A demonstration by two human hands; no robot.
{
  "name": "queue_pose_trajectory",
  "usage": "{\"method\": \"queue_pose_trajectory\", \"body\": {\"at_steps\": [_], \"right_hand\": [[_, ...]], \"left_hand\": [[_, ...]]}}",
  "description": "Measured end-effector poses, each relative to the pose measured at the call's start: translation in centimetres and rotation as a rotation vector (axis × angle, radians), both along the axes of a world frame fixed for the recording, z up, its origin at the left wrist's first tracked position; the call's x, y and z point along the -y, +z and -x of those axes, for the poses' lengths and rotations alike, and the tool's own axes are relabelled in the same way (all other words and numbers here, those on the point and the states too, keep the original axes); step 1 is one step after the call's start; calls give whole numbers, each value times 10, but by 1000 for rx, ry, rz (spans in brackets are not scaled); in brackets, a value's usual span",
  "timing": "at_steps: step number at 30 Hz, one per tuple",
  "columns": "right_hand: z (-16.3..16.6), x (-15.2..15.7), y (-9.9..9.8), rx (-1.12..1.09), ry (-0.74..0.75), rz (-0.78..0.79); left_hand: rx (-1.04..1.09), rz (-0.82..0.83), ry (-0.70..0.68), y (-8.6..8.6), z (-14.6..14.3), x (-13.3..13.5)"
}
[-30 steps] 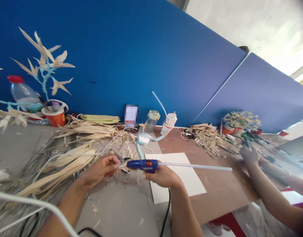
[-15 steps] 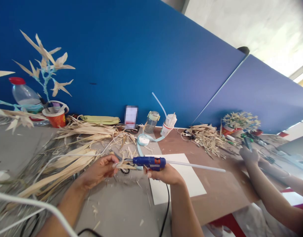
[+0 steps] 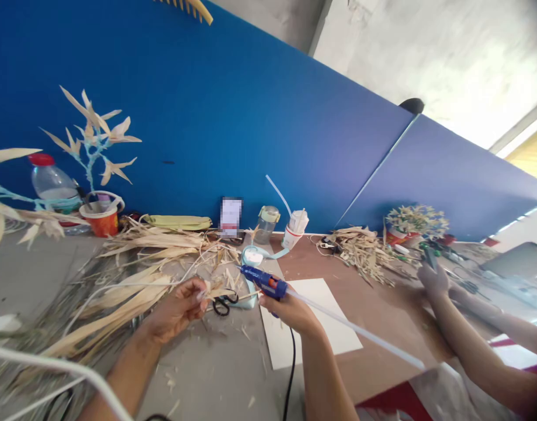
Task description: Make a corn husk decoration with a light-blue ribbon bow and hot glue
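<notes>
Glue gun (image 3: 263, 283) sat clenched in the right hand (image 3: 290, 310) over the table's (image 3: 215, 368) middle, its nozzle near a husk scrap (image 3: 215, 290) pinched in the left hand (image 3: 178, 307). The grey-and-brown table, strewn with husks, ran along a blue partition (image 3: 233, 117). The gun was blue with an orange trigger, a long clear stick (image 3: 360, 333) trailing behind. At the back stood a bottle (image 3: 51, 181), an orange cup (image 3: 102, 221) holding small items, a jar (image 3: 266, 223) and a white cup (image 3: 294, 227) stuffed white.

Bare forearms run to a bare left hand (image 3: 178, 310) and right hand (image 3: 290, 309).
</notes>
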State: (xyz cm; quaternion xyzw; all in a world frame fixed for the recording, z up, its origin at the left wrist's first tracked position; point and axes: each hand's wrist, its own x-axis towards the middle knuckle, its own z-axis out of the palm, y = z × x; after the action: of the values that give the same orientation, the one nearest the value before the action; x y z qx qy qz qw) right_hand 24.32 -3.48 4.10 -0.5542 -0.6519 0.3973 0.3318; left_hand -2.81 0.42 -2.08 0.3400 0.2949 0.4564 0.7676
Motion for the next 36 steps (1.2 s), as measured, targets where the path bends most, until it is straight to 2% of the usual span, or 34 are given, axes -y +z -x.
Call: {"method": "queue_pose_trajectory", "body": {"at_steps": [2,4,7,12,16,21,25,28,31,33,36], "right_hand": [[1,7,9,87,-99,-86],[-1,15,12,187,-124,-183],[-13,24,3,294,-138,-279],[-36,24,-33,438,-237,-290],[-43,22,-49,514,-220,-281],[-51,29,-52,563,-126,-186],[-52,37,-34,585,-131,-153],[-31,35,-10,398,-199,-239],[10,23,4,5,-26,-140],[42,11,5,-220,93,-42],[80,-6,-3,-416,138,4]], "left_hand": [[32,-2,2,1,0,0],[64,-7,-11,3,-1,1],[122,-31,-33,6,-3,3],[171,-47,-62,6,-5,4],[199,-48,-89,4,-6,3],[225,-31,-118,6,-7,4],[239,-38,-132,7,-8,5],[247,-37,-130,8,-8,7],[241,8,-108,11,-9,9],[221,36,-89,14,-10,10],[176,59,-78,17,-10,11]]}}
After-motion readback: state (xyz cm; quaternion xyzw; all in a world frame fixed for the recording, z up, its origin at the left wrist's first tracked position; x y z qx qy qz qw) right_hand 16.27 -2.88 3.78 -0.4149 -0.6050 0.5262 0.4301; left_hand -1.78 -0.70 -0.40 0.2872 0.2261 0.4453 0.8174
